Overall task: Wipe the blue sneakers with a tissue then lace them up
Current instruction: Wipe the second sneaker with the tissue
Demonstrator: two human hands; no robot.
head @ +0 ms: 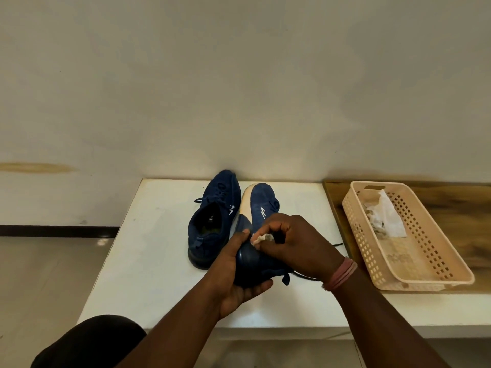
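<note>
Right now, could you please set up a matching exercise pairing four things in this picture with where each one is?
Things:
1. crumpled tissue
2. held sneaker
3. other sneaker
4. basket

Places:
A. standing on the white table
B. on the wooden surface
C. gripped by the left hand
D. pinched in the right hand

Pairs: 1-D, 2-C, 3-A, 4-B

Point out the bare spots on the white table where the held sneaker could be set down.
Bare: the white table left of the standing sneaker, and the strip between the held sneaker and the basket. Crowded: the centre, where both hands work.
</note>
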